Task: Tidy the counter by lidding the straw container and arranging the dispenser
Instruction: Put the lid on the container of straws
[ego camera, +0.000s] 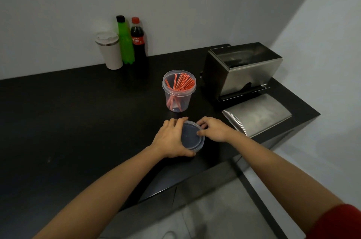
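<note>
Left hand (172,139) and right hand (214,129): both are curled around the lid (192,138) | lid: round, clear, held by its rim | cup (178,90): clear, uncovered, filled with red straws (180,84)

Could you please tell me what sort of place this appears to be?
Probably a drinks counter or small pantry: a dark counter against a plain wall holds a steel dispenser, a tub of red straws, two soda bottles and a lidded tumbler.
</note>
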